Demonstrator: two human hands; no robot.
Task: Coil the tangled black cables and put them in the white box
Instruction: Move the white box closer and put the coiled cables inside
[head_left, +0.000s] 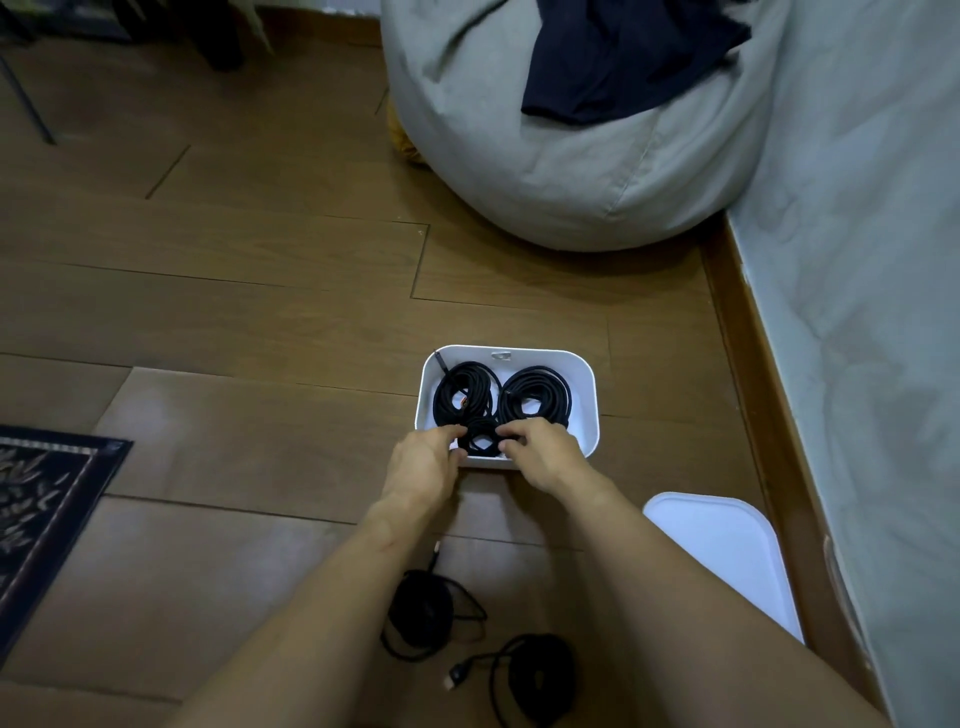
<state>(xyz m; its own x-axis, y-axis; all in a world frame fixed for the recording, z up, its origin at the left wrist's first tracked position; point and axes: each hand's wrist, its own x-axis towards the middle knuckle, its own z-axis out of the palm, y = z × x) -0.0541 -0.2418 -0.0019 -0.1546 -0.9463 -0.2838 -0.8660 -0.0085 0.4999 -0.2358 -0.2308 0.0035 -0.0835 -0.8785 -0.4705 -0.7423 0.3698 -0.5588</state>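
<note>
Two coiled cables (535, 397) lie in the white box (587, 364). The left hand (423, 462) and right hand (543, 457), fingers curled, pinch a smaller coil (482, 439) inside. Two loose cables (423, 608) on the floor are not yet boxed.

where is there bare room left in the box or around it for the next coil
In the box, a little bare white shows at the near right corner, beside the right coil. Elsewhere it is crowded: left coil, small coil, left hand, right hand. Outside, bare floor lies between box and rug.
</note>
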